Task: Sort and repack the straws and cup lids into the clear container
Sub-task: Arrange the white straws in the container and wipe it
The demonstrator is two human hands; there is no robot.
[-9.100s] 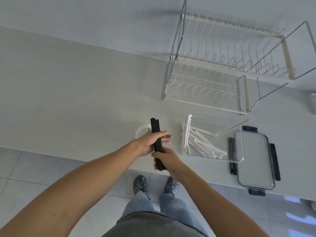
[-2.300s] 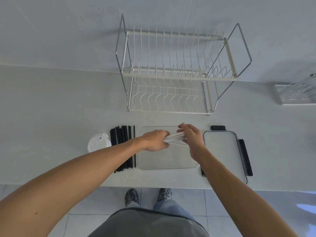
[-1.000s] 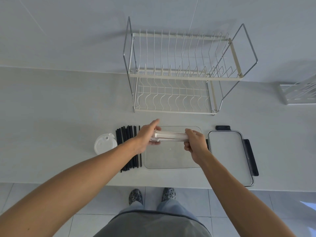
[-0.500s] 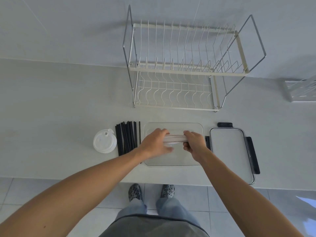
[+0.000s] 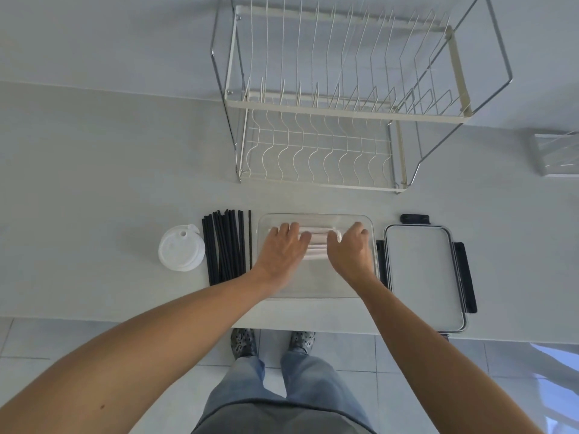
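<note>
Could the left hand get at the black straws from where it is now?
Probably yes. The left hand lies on the white straws in the clear container; the black straws lie just beside it on the counter, nothing on them.

White straws point(image 5: 318, 242) — ends under hands

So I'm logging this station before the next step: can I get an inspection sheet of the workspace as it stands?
Surface: pale counter, straws and lids laid out near its front edge.
Job's things: white straws lie inside the clear container; black straws and white cup lid lie to its left on the counter.
Clutter: container lid right of the container; empty dish rack behind.
Grippers: left hand and right hand, fingers extended, rest on the white straws.
Cables: nothing seen.
Surroundings: tiled floor.
</note>
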